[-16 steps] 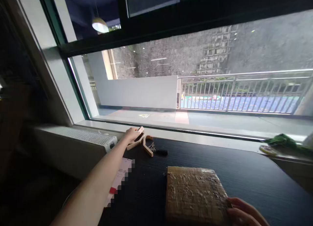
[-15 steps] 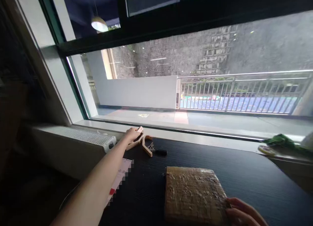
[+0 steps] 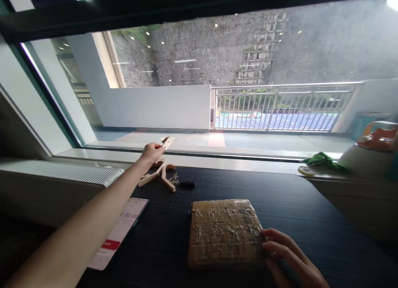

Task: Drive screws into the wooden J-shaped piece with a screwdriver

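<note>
Wooden strip (image 3: pixel 168 142) sits pinched tight in the grip of the left hand (image 3: pixel 151 152), slanting up-right, just above the wooden pieces (image 3: pixel 157 176) far across the worktop (image 3: pixel 311 205). The right hand (image 3: pixel 290 261) rests open-fingered on the board (image 3: pixel 224 232), much nearer.

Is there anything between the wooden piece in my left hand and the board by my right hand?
Only low things: small metal bits and a short black object lie on the table between the raised wooden piece in the left hand and the board.

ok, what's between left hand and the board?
Head view: light wooden pieces, small metal bits and a short black stick, then bare table before the board.
</note>
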`<action>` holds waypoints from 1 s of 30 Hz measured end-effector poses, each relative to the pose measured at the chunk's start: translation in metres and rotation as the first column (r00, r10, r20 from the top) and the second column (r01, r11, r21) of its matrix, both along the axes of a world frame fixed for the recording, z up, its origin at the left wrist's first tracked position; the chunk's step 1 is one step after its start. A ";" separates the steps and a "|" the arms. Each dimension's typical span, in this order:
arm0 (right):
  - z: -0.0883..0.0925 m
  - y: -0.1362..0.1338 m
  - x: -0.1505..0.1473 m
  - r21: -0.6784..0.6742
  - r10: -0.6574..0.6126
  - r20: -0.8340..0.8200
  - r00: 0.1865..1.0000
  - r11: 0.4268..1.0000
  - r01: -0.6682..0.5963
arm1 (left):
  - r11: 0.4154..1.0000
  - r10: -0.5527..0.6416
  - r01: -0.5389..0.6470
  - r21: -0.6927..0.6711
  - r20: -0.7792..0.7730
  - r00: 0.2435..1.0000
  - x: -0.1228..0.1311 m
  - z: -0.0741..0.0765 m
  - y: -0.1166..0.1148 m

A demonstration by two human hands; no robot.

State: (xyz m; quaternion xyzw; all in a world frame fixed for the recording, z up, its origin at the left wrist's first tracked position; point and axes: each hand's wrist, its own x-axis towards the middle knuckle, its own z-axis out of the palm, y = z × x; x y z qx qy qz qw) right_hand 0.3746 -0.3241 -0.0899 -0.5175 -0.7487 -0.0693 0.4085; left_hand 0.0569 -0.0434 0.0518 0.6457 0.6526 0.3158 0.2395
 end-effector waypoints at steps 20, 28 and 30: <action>0.038 0.089 -0.031 -0.444 -0.021 -0.111 0.994 0.895 -0.030 | 0.911 -0.397 0.406 0.067 0.400 0.826 0.035 -0.059 -0.177; 0.093 0.059 -0.047 -0.618 -0.048 -0.491 0.870 0.723 -0.309 | 0.624 -0.557 0.715 0.314 -0.463 0.689 0.028 -0.041 -0.221; 0.099 0.040 -0.054 -0.616 -0.020 -0.549 0.836 0.685 -0.388 | 0.564 -0.563 0.768 0.303 -0.540 0.626 0.030 -0.035 -0.231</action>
